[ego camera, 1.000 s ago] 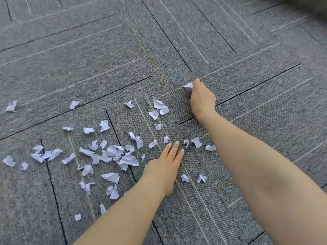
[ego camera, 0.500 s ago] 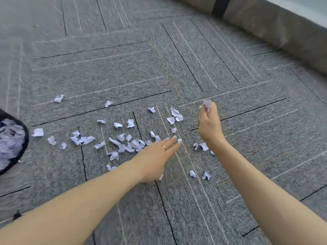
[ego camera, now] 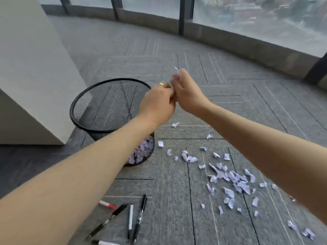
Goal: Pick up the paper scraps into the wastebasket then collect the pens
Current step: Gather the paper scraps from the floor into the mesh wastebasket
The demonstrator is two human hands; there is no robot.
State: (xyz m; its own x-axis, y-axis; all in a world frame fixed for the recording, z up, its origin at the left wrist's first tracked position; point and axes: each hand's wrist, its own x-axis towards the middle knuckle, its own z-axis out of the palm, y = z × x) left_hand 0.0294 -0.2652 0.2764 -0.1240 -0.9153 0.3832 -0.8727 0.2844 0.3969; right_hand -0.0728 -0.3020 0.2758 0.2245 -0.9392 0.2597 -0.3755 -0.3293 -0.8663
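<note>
My right hand [ego camera: 189, 96] is raised and pinches a white paper scrap [ego camera: 177, 76] at its fingertips. My left hand [ego camera: 156, 103] is lifted beside it and touches it, its fingers curled away from the camera; what they hold is hidden. Both hands hover by the right rim of the black mesh wastebasket [ego camera: 75, 106], which has scraps in its bottom. Many loose paper scraps [ego camera: 230, 175] lie on the grey carpet at the right. Several pens [ego camera: 130, 219] and a red-capped marker [ego camera: 107, 204] lie at the bottom centre.
A white cabinet block [ego camera: 31, 76] stands right behind the wastebasket on the left. A low curved ledge [ego camera: 230, 39] under windows closes off the far side. Grey carpet tiles cover the floor.
Both hands rose from the floor and swung left to the wastebasket, the right one carrying a scrap. The view lifted and turned, bringing the wastebasket, pens and windows into sight.
</note>
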